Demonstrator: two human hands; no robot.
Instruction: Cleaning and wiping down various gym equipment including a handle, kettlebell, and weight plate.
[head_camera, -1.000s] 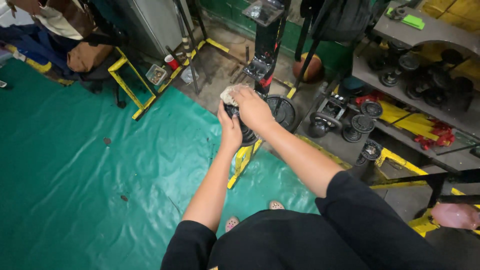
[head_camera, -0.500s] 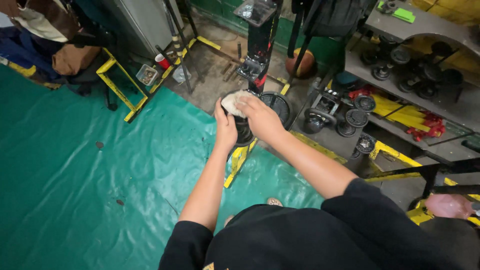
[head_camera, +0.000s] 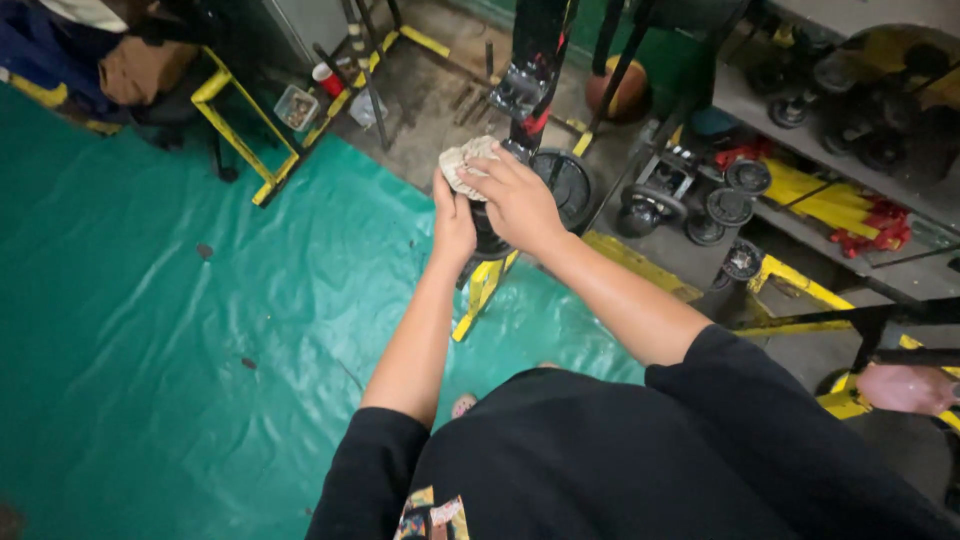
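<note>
Crumpled pale cloth (head_camera: 466, 160) sits pressed under the right hand (head_camera: 515, 200), fingers closed on it, atop a black weight plate (head_camera: 490, 240). Left hand (head_camera: 453, 222) grips that plate's near edge, above the green floor mat (head_camera: 200, 330).

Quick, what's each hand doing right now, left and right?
Left hand: closed on the black weight plate, gripping its edge.
Right hand: closed on a pale rag, pressing it against the plate.
</note>
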